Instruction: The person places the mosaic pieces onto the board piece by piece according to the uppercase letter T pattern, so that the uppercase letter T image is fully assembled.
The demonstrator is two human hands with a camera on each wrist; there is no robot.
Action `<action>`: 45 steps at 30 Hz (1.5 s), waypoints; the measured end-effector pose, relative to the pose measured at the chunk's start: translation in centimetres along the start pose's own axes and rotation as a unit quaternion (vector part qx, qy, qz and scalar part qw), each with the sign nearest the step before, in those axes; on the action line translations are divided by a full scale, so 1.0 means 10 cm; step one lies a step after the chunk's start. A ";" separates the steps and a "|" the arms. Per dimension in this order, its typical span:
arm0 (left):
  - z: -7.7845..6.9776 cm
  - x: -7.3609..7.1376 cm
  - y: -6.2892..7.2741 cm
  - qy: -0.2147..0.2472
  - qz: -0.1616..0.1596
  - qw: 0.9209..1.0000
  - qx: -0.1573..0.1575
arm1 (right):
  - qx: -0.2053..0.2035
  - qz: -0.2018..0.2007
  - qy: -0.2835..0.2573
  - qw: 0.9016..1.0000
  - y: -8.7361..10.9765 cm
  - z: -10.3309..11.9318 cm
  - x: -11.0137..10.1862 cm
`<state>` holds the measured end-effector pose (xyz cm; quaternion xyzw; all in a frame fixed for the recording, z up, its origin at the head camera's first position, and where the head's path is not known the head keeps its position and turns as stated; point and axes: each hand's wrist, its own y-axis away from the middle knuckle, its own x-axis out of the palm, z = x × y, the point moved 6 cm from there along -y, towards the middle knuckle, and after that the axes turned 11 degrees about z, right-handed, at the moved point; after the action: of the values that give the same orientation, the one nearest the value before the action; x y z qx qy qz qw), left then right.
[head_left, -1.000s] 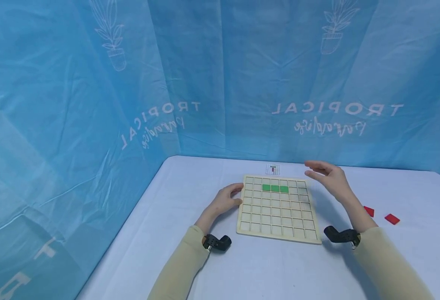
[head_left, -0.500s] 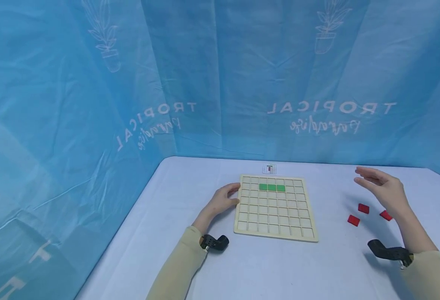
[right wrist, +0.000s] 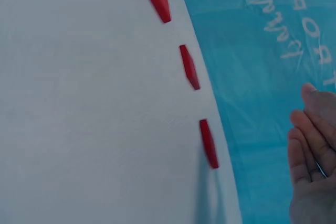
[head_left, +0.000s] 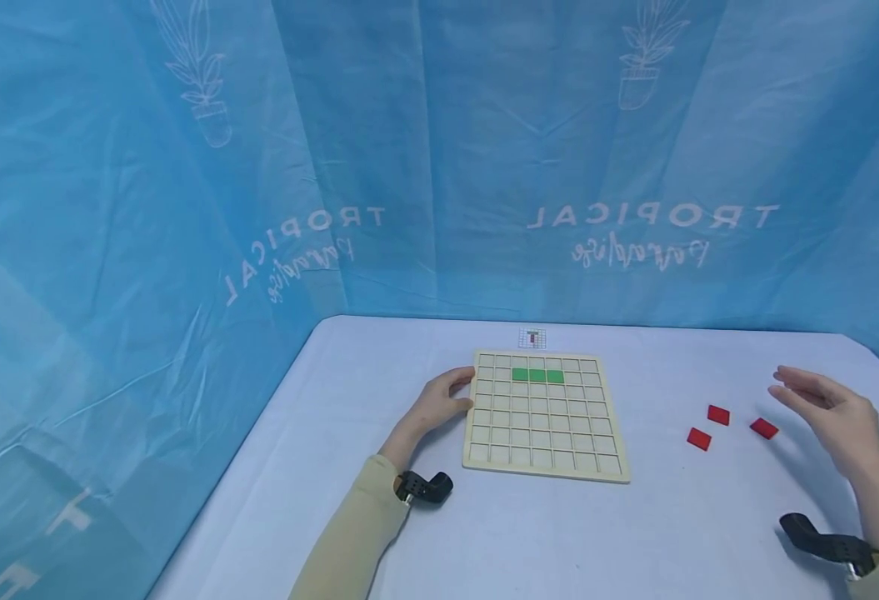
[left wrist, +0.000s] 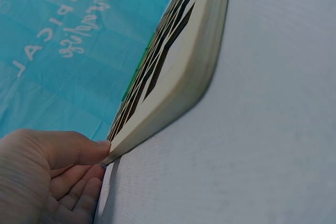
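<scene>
A pale wooden grid board point(head_left: 544, 457) lies on the white table, with three green tiles point(head_left: 537, 376) side by side in its second row from the back. My left hand point(head_left: 436, 402) holds the board's left edge; in the left wrist view the thumb point(left wrist: 84, 149) meets the rim. To the right of the board lie three red tiles point(head_left: 719, 414). Beyond them my right hand point(head_left: 832, 408) hovers above the table, its fingers loosely curved with nothing between them. The right wrist view has the red tiles point(right wrist: 189, 67) in a row, away from the hand.
A small card point(head_left: 532, 337) printed with a grid, a green bar and a red one lies behind the board. Blue cloth point(head_left: 559, 158) with white lettering hangs behind the table and along its left side. Black camera mounts point(head_left: 424, 487) sit on both wrists.
My right hand has moved from beside the board's back right corner rightward past the red tiles, then lower and nearer. The left hand stays at the board's edge. The view has shifted slightly.
</scene>
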<state>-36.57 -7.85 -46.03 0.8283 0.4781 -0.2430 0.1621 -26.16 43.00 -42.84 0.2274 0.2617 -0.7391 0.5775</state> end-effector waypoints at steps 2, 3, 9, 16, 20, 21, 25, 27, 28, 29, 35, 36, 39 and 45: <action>0.01 0.00 0.00 0.000 0.000 1.000 -0.001 | 0.007 -0.004 0.001 1.000 0.00 -0.12 0.02; 0.01 0.00 0.00 -0.001 -0.001 1.000 -0.001 | 0.011 -0.006 0.001 1.000 0.00 -0.18 0.03; 0.02 0.00 -0.01 -0.008 -0.004 1.000 -0.003 | 0.052 -0.002 0.026 0.998 -0.05 -0.50 0.10; 0.01 0.00 0.00 -0.007 -0.005 1.000 -0.006 | 0.065 0.017 0.057 0.996 -0.01 -0.56 0.18; 0.01 0.00 -0.01 -0.004 -0.004 1.000 -0.003 | 0.054 0.027 0.073 0.995 0.03 -0.56 0.21; 0.01 0.01 -0.01 -0.004 -0.003 1.000 -0.003 | 0.051 0.030 0.077 0.995 0.04 -0.56 0.22; 0.03 0.01 -0.02 -0.004 -0.001 1.000 -0.002 | 0.034 0.033 0.090 0.995 0.07 -0.54 0.25; 0.03 0.01 -0.02 -0.003 0.000 1.000 0.001 | 0.024 0.033 0.097 0.994 0.09 -0.53 0.27; 0.03 0.01 -0.01 -0.002 -0.001 1.000 0.001 | 0.020 0.033 0.102 0.994 0.09 -0.52 0.27; 0.03 0.01 -0.01 -0.001 -0.001 1.000 0.001 | 0.017 0.033 0.105 0.994 0.10 -0.51 0.28; 0.02 0.01 0.00 -0.004 -0.001 1.000 0.001 | 0.013 0.033 0.124 0.992 0.12 -0.49 0.30; 0.02 0.01 0.00 -0.004 -0.001 1.000 0.001 | 0.010 0.033 0.127 0.991 0.12 -0.48 0.30; 0.02 0.00 0.00 -0.005 -0.001 1.000 0.002 | -0.001 0.029 0.133 0.991 0.12 -0.46 0.31; 0.01 0.01 -0.02 -0.008 -0.001 1.000 -0.007 | -0.005 0.023 0.136 0.990 0.11 -0.46 0.29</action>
<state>-36.72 -7.78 -46.16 0.8248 0.4792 -0.2464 0.1715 -25.59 43.64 -48.34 0.3289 0.3365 -0.6865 0.5544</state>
